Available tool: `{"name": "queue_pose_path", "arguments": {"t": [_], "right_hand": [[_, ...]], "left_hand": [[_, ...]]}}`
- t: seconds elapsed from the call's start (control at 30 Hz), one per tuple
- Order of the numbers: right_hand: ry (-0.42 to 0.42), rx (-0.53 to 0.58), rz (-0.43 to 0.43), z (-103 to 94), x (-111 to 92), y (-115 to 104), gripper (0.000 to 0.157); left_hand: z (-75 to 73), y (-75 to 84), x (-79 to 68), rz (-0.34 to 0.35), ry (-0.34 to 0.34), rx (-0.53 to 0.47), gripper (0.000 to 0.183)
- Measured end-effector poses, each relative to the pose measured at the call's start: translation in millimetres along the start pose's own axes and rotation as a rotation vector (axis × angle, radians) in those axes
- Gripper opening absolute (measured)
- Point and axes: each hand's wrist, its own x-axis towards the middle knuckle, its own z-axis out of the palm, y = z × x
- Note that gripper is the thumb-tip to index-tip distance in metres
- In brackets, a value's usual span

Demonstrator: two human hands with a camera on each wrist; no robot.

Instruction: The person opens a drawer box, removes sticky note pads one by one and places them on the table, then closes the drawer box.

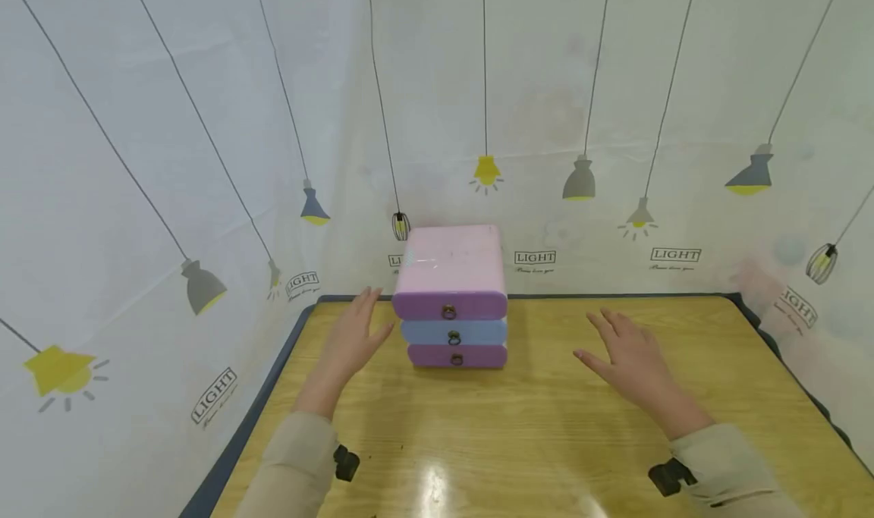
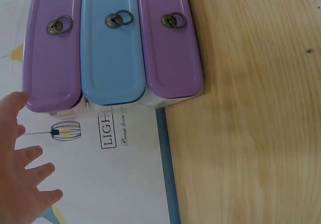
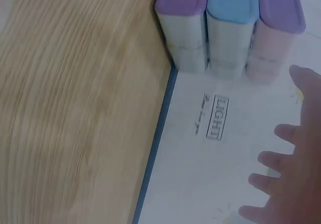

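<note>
Far left: pale wall cloth (image 1: 136,199) printed with hanging lamps. From where I stand, the left hand (image 1: 348,342) comes next, held over the wooden table (image 1: 539,442), palm empty, fingers extended, thumb apart from them. Its thumb tip is just beside the drawer chest (image 1: 454,264); contact, cannot tell. A beige sleeve (image 1: 293,457) behind it, black device (image 1: 347,463) at the wrist.

Chest stands near the table's back edge, left of middle. Pink top; three fronts stacked purple, blue, purple, each with a bronze-coloured ring pull (image 1: 448,312). All look closed.

Right of the chest, well apart from it: the right hand (image 1: 635,360), fingers spread, holding nothing, thumb toward the chest. Second black device (image 1: 672,476) beneath its cuff.
</note>
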Motion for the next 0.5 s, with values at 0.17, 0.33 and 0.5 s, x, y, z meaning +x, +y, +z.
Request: {"name": "queue_pose_path", "arguments": {"t": [0.17,0.33,0.5], "right_hand": [[0.038,0.059,-0.061,9.1,8.7,-25.5,0.069],[0.093,0.105,-0.158,23.8,20.1,-57.3,0.060],[0.085,0.119,-0.262,41.9,34.5,-90.3,0.053]], "left_hand": [[-6.4,13.9,12.5,-0.027,0.001,-0.119,0.067],[-7.7,22.6,28.3,-0.028,-0.020,-0.185,0.064],[-8.4,26.6,45.3,-0.053,-0.067,-0.269,0.060]]}}
